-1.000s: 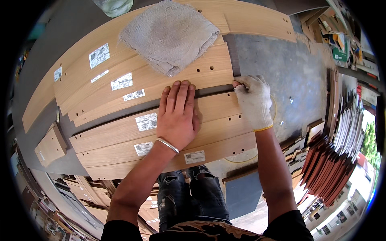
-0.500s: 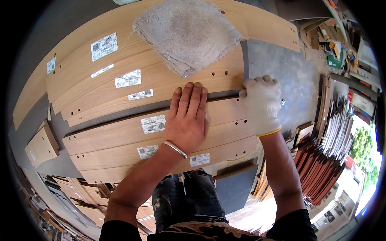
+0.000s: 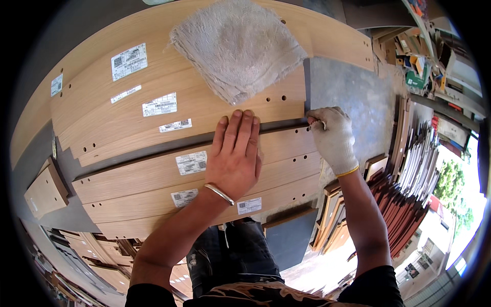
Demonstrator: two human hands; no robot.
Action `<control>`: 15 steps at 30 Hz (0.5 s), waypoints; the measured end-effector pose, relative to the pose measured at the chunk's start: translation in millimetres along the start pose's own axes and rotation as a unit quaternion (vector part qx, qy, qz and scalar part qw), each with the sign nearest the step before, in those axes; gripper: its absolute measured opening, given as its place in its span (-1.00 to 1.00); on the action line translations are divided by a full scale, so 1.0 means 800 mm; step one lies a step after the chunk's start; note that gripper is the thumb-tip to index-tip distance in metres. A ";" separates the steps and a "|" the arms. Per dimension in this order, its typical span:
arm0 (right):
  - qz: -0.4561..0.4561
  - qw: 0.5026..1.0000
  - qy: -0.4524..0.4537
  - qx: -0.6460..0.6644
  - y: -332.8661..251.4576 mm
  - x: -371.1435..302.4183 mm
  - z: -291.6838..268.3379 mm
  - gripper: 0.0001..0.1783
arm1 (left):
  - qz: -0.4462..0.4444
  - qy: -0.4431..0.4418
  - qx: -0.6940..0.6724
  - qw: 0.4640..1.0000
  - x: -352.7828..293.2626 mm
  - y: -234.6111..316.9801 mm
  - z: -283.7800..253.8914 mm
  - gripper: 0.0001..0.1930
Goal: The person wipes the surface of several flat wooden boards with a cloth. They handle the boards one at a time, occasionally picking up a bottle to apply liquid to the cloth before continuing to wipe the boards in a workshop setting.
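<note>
My left hand (image 3: 235, 158), bare and with a silver bangle at the wrist, lies flat on the near wooden boards (image 3: 130, 175), its fingertips reaching past their far edge. These boards lie side by side, with white labels and small dark holes. At their right end is my right hand (image 3: 332, 134) in a white knitted glove with a yellow cuff. Its fingers are curled in beside the far corner; what they pinch, if anything, is hidden. Beyond a dark gap lie further wooden boards (image 3: 204, 110), and on them a folded grey cloth (image 3: 235, 48).
A short wooden block (image 3: 45, 192) lies on the grey table (image 3: 33, 217) at the left. To the right stand stacked dark red strips (image 3: 396, 207) and pale strips (image 3: 417, 148). A dark panel (image 3: 289, 238) leans below the table's near side.
My gloved right hand has moved slightly nearer along the boards' right end and turned, so its curled thumb side shows. My left hand stays flat on the boards. The view has shifted slightly.
</note>
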State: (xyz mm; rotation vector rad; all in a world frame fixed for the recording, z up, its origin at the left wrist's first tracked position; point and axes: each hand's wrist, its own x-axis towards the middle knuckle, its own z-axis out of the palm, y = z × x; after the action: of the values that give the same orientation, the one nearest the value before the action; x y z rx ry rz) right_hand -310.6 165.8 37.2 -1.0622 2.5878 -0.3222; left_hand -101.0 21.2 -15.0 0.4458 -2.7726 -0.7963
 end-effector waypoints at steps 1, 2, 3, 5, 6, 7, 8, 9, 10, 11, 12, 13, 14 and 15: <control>0.003 1.000 -0.004 -0.005 -0.003 0.002 0.000 -0.82 | -0.003 -0.003 -0.001 1.000 -0.001 0.000 -0.001 -0.33; 0.007 1.000 -0.007 -0.011 -0.008 0.004 0.000 -0.82 | -0.006 -0.005 -0.003 1.000 -0.001 -0.001 -0.001 -0.33; 0.010 1.000 -0.009 -0.018 -0.013 0.008 -0.002 -0.82 | -0.008 -0.006 -0.005 1.000 -0.001 0.000 -0.001 -0.33; 0.007 1.000 -0.015 -0.015 -0.012 0.012 -0.002 -0.83 | -0.005 -0.004 -0.004 1.000 0.000 0.000 0.000 -0.33; 0.004 1.000 -0.018 -0.013 -0.012 0.014 -0.002 -0.83 | -0.004 -0.003 -0.002 1.000 -0.001 -0.001 0.000 -0.33; 0.017 0.999 -0.026 -0.015 -0.014 0.015 -0.003 -0.83 | -0.003 -0.003 -0.003 1.000 0.000 -0.001 0.000 -0.33; 0.030 0.999 -0.034 -0.018 -0.016 0.017 -0.006 -0.82 | -0.002 -0.002 -0.004 1.000 0.000 -0.001 0.000 -0.33; 0.042 0.998 -0.042 -0.020 -0.019 0.019 -0.008 -0.82 | -0.002 -0.002 -0.004 1.000 -0.001 -0.001 0.000 -0.33; 0.075 0.995 -0.064 -0.018 -0.022 0.022 -0.010 -0.81 | -0.003 -0.001 -0.004 1.000 -0.001 -0.002 0.000 -0.33; 0.108 0.990 -0.086 -0.016 -0.025 0.026 -0.012 -0.81 | -0.003 0.000 -0.004 1.000 -0.001 -0.002 -0.001 -0.33; 0.142 0.984 -0.108 -0.015 -0.027 0.030 -0.015 -0.80 | -0.003 0.001 -0.005 1.000 -0.001 -0.002 -0.001 -0.34; 0.137 0.984 -0.117 -0.013 -0.028 0.033 -0.018 -0.79 | -0.002 -0.001 -0.004 1.000 -0.001 -0.002 -0.001 -0.34; 0.132 0.983 -0.125 -0.011 -0.029 0.036 -0.021 -0.79 | -0.002 -0.002 -0.003 1.000 0.000 -0.002 -0.001 -0.34; 0.127 0.983 -0.133 -0.009 -0.029 0.038 -0.021 -0.78 | -0.001 -0.004 -0.001 1.000 -0.001 -0.002 -0.001 -0.34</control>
State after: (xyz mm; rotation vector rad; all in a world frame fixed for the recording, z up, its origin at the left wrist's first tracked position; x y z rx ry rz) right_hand -322.9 129.5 54.1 -0.7119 2.4471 -0.0871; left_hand -100.1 19.8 -15.4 0.4464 -2.7794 -0.8024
